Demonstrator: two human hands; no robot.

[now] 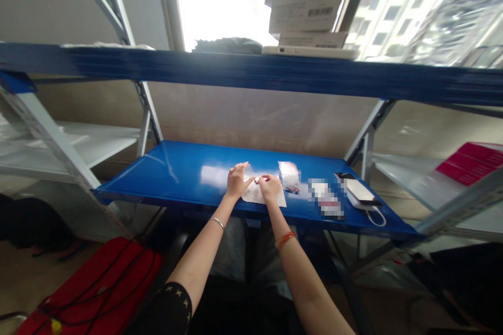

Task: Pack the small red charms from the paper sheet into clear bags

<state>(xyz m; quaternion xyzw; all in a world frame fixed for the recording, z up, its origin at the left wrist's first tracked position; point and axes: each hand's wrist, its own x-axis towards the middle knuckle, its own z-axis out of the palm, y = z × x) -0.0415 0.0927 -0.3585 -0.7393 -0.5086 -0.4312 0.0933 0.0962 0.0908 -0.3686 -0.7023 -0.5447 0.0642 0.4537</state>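
Over a white sheet [253, 196] on the blue shelf, my two hands work close together. My left hand [237, 183] is closed on what looks like a clear plastic bag [249, 171], its thumb pointing to the right. My right hand [270, 187] pinches a small pale object [257, 180] at the bag's lower edge; its kind is too small to tell. Just right of my right hand lies a stack of small clear packets [290, 176] with pale contents.
A white phone-like device [359, 192] with a looped white cable [378, 217] lies at the right, beside a blurred-out patch [326, 200]. A blue upper beam [236, 70] crosses ahead, with boxes [304, 10] above. Metal uprights [147, 110] flank the shelf.
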